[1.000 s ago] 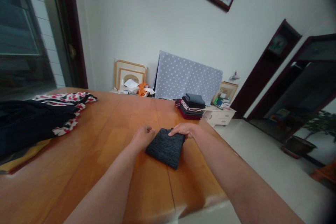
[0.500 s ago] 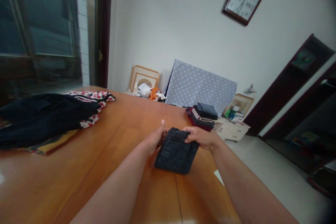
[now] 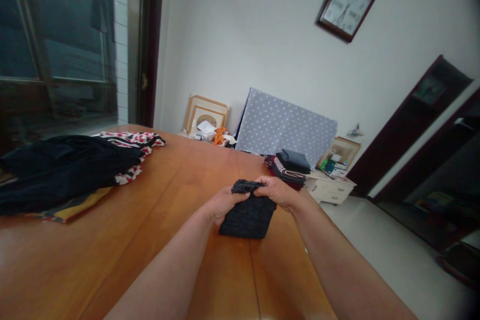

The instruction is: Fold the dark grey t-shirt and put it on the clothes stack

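Observation:
A dark, folded garment (image 3: 247, 217) with a gathered upper edge is held between my two hands over the wooden table (image 3: 176, 255). My left hand (image 3: 222, 204) grips its left side, the thumb pressed on the front near the top. My right hand (image 3: 276, 191) pinches the upper right part, thumb in front. The fingers behind the cloth are hidden. Beyond my right hand, a stack of folded clothes (image 3: 294, 172) sits at the table's far right edge, a grey-blue piece on top.
Loose clothes (image 3: 71, 165), dark, floral and mustard, lie in a heap at the table's left. Behind the table stand a dotted grey cloth cover (image 3: 287, 117), picture frames (image 3: 206, 110) and a small white cabinet (image 3: 330, 188). A clock (image 3: 347, 6) hangs on the wall.
My left hand has closed on the garment's left side, its thumb coming down onto the front. The right hand has shifted slightly left, and the garment has tilted and risen a little.

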The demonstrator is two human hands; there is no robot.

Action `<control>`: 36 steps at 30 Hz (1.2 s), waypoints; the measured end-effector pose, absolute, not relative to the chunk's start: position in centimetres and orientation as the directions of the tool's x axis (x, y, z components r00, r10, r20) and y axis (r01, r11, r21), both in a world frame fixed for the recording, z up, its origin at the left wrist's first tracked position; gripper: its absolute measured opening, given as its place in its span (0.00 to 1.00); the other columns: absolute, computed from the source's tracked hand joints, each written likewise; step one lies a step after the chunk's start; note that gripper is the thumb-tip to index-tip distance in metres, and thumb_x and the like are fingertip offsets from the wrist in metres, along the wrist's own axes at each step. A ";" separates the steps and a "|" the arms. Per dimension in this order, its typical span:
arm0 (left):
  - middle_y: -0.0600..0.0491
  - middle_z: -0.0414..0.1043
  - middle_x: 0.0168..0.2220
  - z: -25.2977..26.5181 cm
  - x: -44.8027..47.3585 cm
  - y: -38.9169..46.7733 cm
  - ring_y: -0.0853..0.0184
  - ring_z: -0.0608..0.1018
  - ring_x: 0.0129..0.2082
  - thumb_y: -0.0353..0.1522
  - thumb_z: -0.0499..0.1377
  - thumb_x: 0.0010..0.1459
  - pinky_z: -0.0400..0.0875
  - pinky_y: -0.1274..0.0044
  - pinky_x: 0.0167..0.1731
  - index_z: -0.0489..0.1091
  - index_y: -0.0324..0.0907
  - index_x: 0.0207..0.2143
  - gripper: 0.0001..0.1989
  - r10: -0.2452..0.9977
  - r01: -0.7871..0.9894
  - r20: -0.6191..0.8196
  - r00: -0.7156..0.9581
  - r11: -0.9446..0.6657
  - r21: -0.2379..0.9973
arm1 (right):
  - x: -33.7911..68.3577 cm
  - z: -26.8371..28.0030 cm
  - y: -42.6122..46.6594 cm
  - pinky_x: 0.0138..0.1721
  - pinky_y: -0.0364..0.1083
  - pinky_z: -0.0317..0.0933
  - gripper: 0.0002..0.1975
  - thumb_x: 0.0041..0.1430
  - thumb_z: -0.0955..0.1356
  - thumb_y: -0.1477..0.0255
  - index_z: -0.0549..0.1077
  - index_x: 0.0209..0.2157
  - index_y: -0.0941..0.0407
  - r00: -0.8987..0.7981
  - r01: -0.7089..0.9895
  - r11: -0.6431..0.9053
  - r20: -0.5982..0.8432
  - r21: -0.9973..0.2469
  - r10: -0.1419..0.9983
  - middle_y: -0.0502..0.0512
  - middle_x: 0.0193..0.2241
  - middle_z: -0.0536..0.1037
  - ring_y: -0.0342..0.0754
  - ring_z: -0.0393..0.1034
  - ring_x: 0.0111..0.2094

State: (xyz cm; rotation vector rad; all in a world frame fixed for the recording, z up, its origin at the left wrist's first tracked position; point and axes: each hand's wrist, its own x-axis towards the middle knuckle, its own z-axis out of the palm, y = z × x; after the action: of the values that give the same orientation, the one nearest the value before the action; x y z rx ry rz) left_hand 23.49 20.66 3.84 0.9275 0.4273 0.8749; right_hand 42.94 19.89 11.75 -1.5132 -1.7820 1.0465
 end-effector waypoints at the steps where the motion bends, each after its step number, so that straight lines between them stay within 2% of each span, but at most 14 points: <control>1: 0.43 0.80 0.41 3.8 23.5 20.8 0.58 0.82 0.37 0.35 0.71 0.47 0.74 0.67 0.44 0.75 0.37 0.43 0.20 0.815 -0.471 0.022 0.578 0.312 0.825 | 42.8 11.8 19.8 0.36 0.41 0.61 0.16 0.46 0.73 0.67 0.75 0.39 0.56 -0.185 0.511 0.068 -0.032 -0.857 0.982 0.49 0.32 0.78 0.45 0.70 0.34; 4: 0.43 0.80 0.42 4.2 23.4 21.0 0.56 0.82 0.38 0.34 0.70 0.48 0.75 0.64 0.45 0.74 0.38 0.45 0.21 0.830 -0.516 -0.012 0.558 0.358 0.778 | 43.0 11.2 19.5 0.44 0.44 0.62 0.23 0.49 0.73 0.58 0.73 0.44 0.56 -0.042 0.383 0.144 0.138 -0.913 0.990 0.53 0.42 0.79 0.48 0.71 0.43; 7: 0.42 0.80 0.44 4.9 23.2 21.0 0.54 0.82 0.41 0.35 0.68 0.51 0.75 0.62 0.46 0.73 0.40 0.48 0.22 0.851 -0.570 -0.066 0.522 0.406 0.714 | 43.4 9.3 18.7 0.46 0.45 0.64 0.25 0.55 0.68 0.51 0.70 0.47 0.54 0.322 0.252 0.156 0.234 -0.955 0.917 0.56 0.49 0.76 0.50 0.69 0.50; 9: 0.42 0.79 0.45 5.3 23.1 21.1 0.53 0.82 0.43 0.37 0.66 0.54 0.76 0.61 0.47 0.72 0.40 0.50 0.21 0.862 -0.597 -0.112 0.495 0.430 0.677 | 43.1 7.2 18.0 0.45 0.45 0.65 0.25 0.56 0.66 0.49 0.69 0.46 0.53 0.520 0.124 0.124 0.171 -0.985 0.837 0.57 0.49 0.75 0.51 0.70 0.50; 12: 0.41 0.80 0.44 5.6 23.0 21.5 0.54 0.82 0.43 0.38 0.63 0.58 0.77 0.62 0.47 0.72 0.38 0.49 0.19 0.869 -0.648 -0.160 0.468 0.461 0.606 | 41.4 3.9 16.5 0.42 0.46 0.67 0.26 0.52 0.68 0.47 0.69 0.41 0.55 0.634 -0.139 0.134 0.016 -0.981 0.773 0.57 0.42 0.77 0.51 0.73 0.46; 15: 0.41 0.80 0.43 5.8 22.9 21.9 0.54 0.83 0.42 0.38 0.60 0.60 0.77 0.63 0.45 0.73 0.37 0.49 0.18 0.878 -0.716 -0.182 0.442 0.468 0.518 | 38.3 1.9 14.9 0.44 0.48 0.68 0.28 0.50 0.70 0.46 0.70 0.39 0.55 0.584 -0.399 0.061 -0.203 -0.915 0.786 0.57 0.38 0.78 0.52 0.74 0.45; 17: 0.41 0.80 0.42 5.7 22.9 22.3 0.54 0.83 0.41 0.38 0.59 0.61 0.78 0.63 0.44 0.73 0.37 0.48 0.17 0.893 -0.754 -0.197 0.405 0.448 0.480 | 36.2 1.6 14.3 0.46 0.50 0.68 0.29 0.51 0.68 0.43 0.72 0.38 0.56 0.441 -0.551 -0.027 -0.318 -0.834 0.839 0.59 0.39 0.78 0.54 0.74 0.46; 19: 0.42 0.80 0.41 5.4 23.0 22.5 0.54 0.83 0.40 0.37 0.59 0.61 0.78 0.63 0.44 0.73 0.37 0.48 0.16 0.908 -0.782 -0.216 0.360 0.420 0.461 | 34.4 1.8 14.3 0.46 0.50 0.69 0.31 0.53 0.67 0.42 0.74 0.40 0.56 0.265 -0.643 -0.105 -0.349 -0.758 0.899 0.60 0.42 0.79 0.54 0.74 0.47; 22: 0.41 0.80 0.41 4.9 23.3 22.8 0.53 0.83 0.39 0.37 0.59 0.61 0.78 0.61 0.43 0.73 0.37 0.47 0.16 0.919 -0.802 -0.235 0.318 0.393 0.451 | 32.7 2.4 15.3 0.44 0.47 0.69 0.25 0.56 0.68 0.49 0.75 0.45 0.54 0.158 -0.699 -0.101 -0.290 -0.708 0.944 0.57 0.47 0.79 0.50 0.75 0.47; 24: 0.40 0.80 0.41 4.6 23.4 22.9 0.53 0.83 0.39 0.37 0.60 0.60 0.78 0.60 0.42 0.73 0.37 0.47 0.16 0.918 -0.806 -0.231 0.324 0.395 0.441 | 32.3 2.6 16.3 0.42 0.46 0.70 0.19 0.57 0.71 0.58 0.74 0.46 0.54 0.210 -0.694 -0.049 -0.268 -0.718 0.940 0.56 0.46 0.80 0.49 0.76 0.45; 27: 0.42 0.80 0.41 4.5 23.4 22.9 0.54 0.82 0.40 0.36 0.61 0.59 0.77 0.61 0.45 0.73 0.37 0.46 0.15 0.926 -0.841 -0.187 0.328 0.377 0.388 | 32.8 2.5 17.5 0.37 0.45 0.71 0.18 0.53 0.73 0.68 0.74 0.46 0.53 0.311 -0.643 0.000 -0.261 -0.766 0.914 0.54 0.42 0.82 0.49 0.77 0.41; 29: 0.43 0.80 0.42 4.6 23.1 22.9 0.55 0.82 0.42 0.37 0.61 0.59 0.76 0.62 0.46 0.74 0.38 0.45 0.14 0.941 -0.880 -0.126 0.314 0.338 0.333 | 33.7 2.6 17.9 0.33 0.45 0.71 0.18 0.51 0.74 0.70 0.74 0.45 0.53 0.353 -0.596 0.010 -0.251 -0.803 0.901 0.53 0.39 0.82 0.50 0.77 0.38; 32: 0.42 0.79 0.43 4.4 22.6 23.1 0.53 0.81 0.43 0.43 0.60 0.59 0.75 0.61 0.47 0.74 0.37 0.43 0.19 0.938 -0.899 -0.057 0.343 0.345 0.270 | 35.4 3.0 17.9 0.30 0.45 0.70 0.17 0.49 0.74 0.72 0.75 0.43 0.54 0.380 -0.523 -0.012 -0.245 -0.852 0.892 0.54 0.38 0.82 0.50 0.78 0.36; 36: 0.42 0.78 0.39 3.8 22.7 23.3 0.54 0.81 0.40 0.50 0.60 0.57 0.76 0.63 0.42 0.72 0.38 0.41 0.24 0.914 -0.852 -0.156 0.375 0.406 0.331 | 37.9 4.0 17.4 0.29 0.44 0.70 0.17 0.47 0.74 0.71 0.75 0.41 0.57 0.352 -0.431 -0.049 -0.217 -0.901 0.911 0.57 0.38 0.82 0.51 0.78 0.35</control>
State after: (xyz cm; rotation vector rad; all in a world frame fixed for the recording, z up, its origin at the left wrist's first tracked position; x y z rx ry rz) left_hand 22.65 23.25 3.80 0.2076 0.3370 1.1399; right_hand 37.90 17.44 3.97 -1.1509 -0.5384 1.1774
